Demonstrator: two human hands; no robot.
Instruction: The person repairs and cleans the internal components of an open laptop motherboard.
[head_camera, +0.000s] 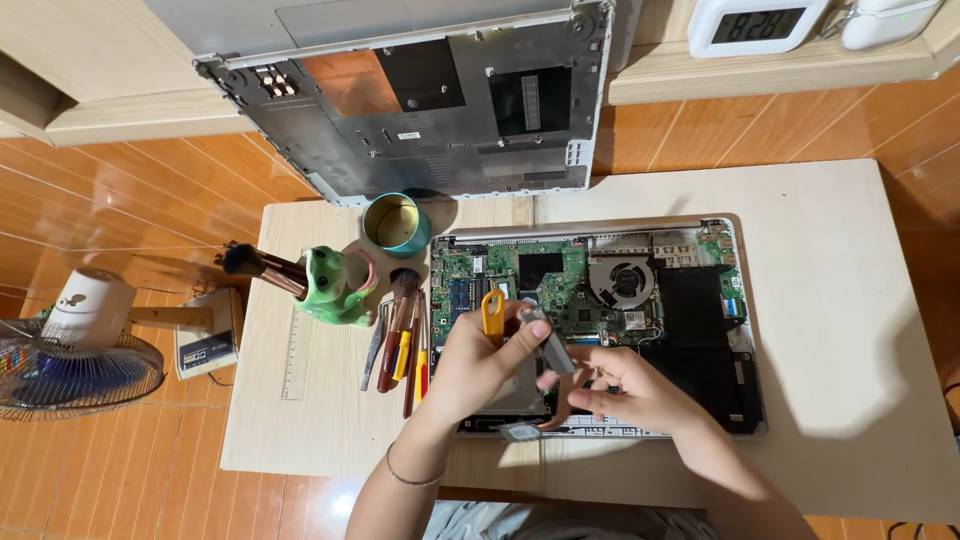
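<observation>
An opened laptop (700, 330) lies on a pale low table (840, 300), showing its green circuit board (500, 275), fan (620, 278) and black battery. Above its lower left part, my left hand (475, 365) grips a yellow-handled tool (493, 310) together with a small grey metal part (550, 345). My right hand (630, 390) is just right of it, fingers spread and touching the lower end of that metal part. A small silver piece (520, 432) lies at the laptop's front edge.
The laptop's grey bottom cover (420, 110) leans against the wall behind. A teal tin (395, 223), a green frog-shaped holder (335, 285) with a brush, several hand tools (400, 345) and a ruler (293, 355) lie left of the laptop. A fan (70, 360) stands on the floor.
</observation>
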